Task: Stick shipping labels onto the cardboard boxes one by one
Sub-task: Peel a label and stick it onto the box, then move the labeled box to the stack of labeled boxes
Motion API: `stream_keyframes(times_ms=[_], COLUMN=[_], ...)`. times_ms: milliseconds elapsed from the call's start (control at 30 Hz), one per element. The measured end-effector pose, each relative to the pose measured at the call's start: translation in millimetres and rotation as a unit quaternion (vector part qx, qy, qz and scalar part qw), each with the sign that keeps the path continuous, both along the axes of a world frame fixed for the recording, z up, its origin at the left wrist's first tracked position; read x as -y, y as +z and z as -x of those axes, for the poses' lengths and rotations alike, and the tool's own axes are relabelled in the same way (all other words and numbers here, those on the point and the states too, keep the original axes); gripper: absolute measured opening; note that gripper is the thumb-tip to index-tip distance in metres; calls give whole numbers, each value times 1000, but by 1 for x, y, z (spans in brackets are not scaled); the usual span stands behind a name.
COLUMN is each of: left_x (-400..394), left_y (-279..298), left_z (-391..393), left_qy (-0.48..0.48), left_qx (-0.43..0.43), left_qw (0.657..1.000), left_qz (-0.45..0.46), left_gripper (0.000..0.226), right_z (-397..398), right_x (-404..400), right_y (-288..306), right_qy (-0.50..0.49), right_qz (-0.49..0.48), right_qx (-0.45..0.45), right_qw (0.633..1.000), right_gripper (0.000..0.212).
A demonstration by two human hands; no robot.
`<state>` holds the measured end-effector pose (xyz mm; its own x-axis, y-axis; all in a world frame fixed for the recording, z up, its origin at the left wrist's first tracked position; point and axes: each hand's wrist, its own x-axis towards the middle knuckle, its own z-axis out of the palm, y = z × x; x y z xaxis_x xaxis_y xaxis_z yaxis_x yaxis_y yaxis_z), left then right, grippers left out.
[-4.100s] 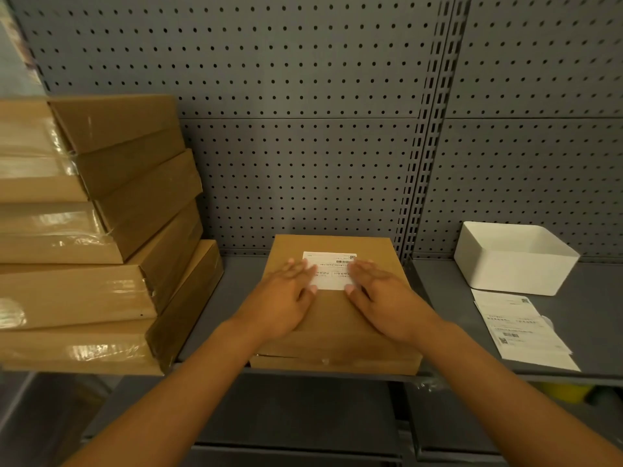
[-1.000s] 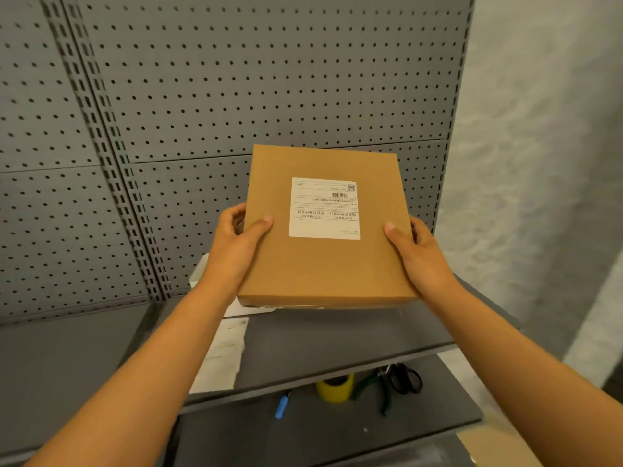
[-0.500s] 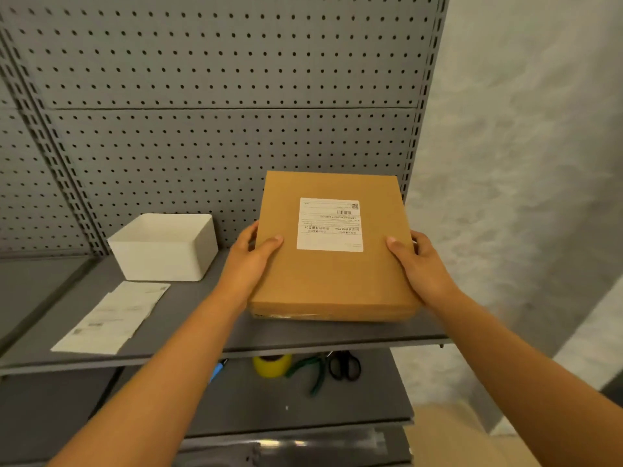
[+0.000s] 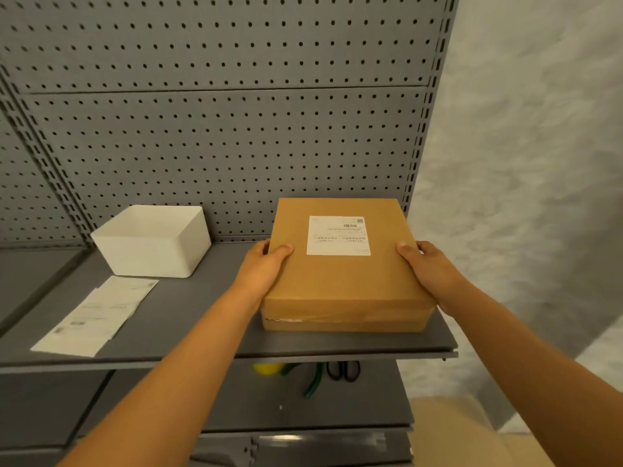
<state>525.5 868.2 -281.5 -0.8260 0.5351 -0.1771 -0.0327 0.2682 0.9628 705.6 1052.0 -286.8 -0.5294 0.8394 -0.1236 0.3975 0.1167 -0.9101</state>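
A flat brown cardboard box (image 4: 344, 281) sits on the right end of the grey shelf (image 4: 209, 318), close to the pegboard. A white shipping label (image 4: 338, 235) is stuck on its top face. My left hand (image 4: 263, 267) grips the box's left edge, thumb on top. My right hand (image 4: 429, 269) grips the right edge the same way. A loose pile of white label sheets (image 4: 97, 315) lies on the shelf at the left front.
A white open bin (image 4: 151, 242) stands on the shelf left of the box. Grey pegboard (image 4: 219, 129) backs the shelf. On the lower shelf lie a yellow tape roll (image 4: 266, 368), green-handled pliers (image 4: 312, 382) and black scissors (image 4: 344, 370). A pale wall is to the right.
The labelled box, pressed flat by both hands earlier, was lifted, carried right and lowered. It now rests on the right end of the shelf with both hands still on its sides.
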Motion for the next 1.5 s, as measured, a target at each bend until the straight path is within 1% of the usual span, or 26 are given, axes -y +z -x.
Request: stream_keyframes(times_ms=[200, 333, 467, 600, 733, 800, 867, 933, 1000, 1033, 1100, 1200, 1233, 1300, 1500], left_x=[-8, -10, -11, -13, -13, -12, -11, -7, -2, 1, 6, 16, 21, 37, 108], left_y=[-3, -5, -5, -5, -4, -3, -2, 2, 9, 14, 26, 44, 50, 58, 64], left_z=[10, 13, 13, 17, 19, 21, 23, 21, 18, 16, 11, 4, 2, -1, 2], left_qy=[-9, -8, -13, -14, -30, -42, -36, -16, -16, -27, -52, -63, -62, -56, -4], left_qx=[16, 10, -1, -11, -27, -54, -123, -210, -305, -355, -452, -557, -577, -598, -600], left_qw=[999, 999, 999, 998, 997, 992, 982, 966, 939, 918, 864, 785, 767, 743, 703], left_qz=[37, 45, 43, 53, 69, 102, 141, 149, 160, 176, 214, 263, 274, 295, 382], left_gripper=[47, 48, 44, 46, 48, 52, 61, 63, 57, 53, 50, 49, 49, 47, 44], right_z=[7, 12, 15, 19, 21, 20, 19, 18, 17, 19, 24, 36, 40, 47, 85], right_x=[-11, -16, -18, -20, -19, -16, -12, -7, 0, 4, 15, 38, 46, 63, 124], right_y=[-3, -2, -1, 0, 3, 6, 9, 13, 19, 22, 32, 47, 52, 62, 76], right_qy=[20, 33, 44, 47, 48, 33, 17, 16, 34, 47, 89, 152, 167, 191, 270], right_qz=[16, 8, 4, -12, -66, -135, -223, -318, -398, -428, -464, -511, -530, -556, -565], right_qx=[37, 50, 60, 71, 118, 135, 150, 176, 186, 185, 183, 178, 174, 166, 99], right_qw=[999, 998, 997, 996, 990, 981, 963, 931, 898, 884, 862, 827, 813, 791, 773], right_gripper=[55, 56, 58, 57, 59, 58, 55, 52, 52, 53, 52, 50, 48, 46, 46])
